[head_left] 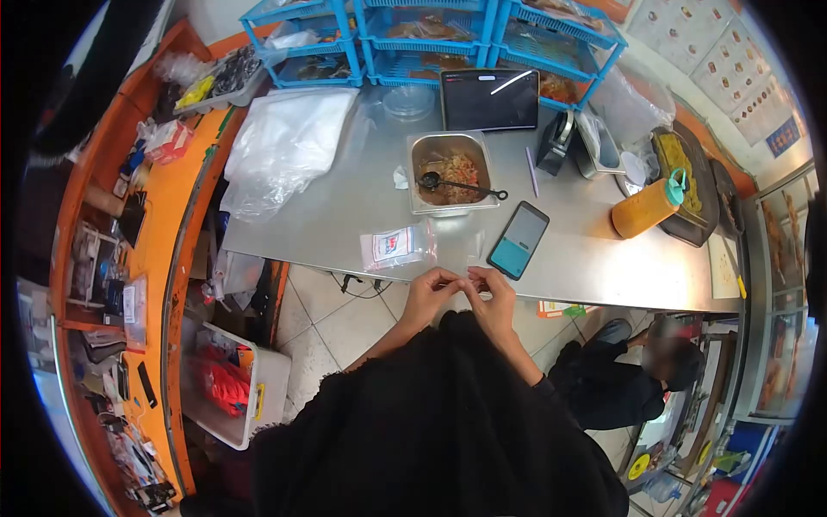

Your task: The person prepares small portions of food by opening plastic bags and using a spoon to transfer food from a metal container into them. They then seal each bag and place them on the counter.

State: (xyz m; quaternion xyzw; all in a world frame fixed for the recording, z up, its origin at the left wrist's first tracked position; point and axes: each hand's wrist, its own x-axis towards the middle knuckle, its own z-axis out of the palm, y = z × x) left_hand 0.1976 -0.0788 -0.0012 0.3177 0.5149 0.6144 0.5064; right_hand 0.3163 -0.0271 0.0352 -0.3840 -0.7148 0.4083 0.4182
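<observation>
My left hand (427, 295) and my right hand (493, 298) meet at the table's front edge, fingertips pinched together. I cannot tell what is between the fingers. Just beyond them a scrap of clear plastic (475, 245) shows faintly. To the left lies a pack of small clear plastic bags (394, 247) with a printed label. A phone (519, 240) with a lit screen rests right of my fingers. Farther back stands a square steel container (416, 200) of chopped sauce or relish, a black ladle (462, 185) lying in it.
Blue tiered baskets (426, 43) stand behind a dark tablet (489, 100). Large plastic bags (289, 138) lie at the left. An orange squeeze bottle (642, 211) and a purple pen (532, 171) are on the right. Another person (616, 379) is low down at the right.
</observation>
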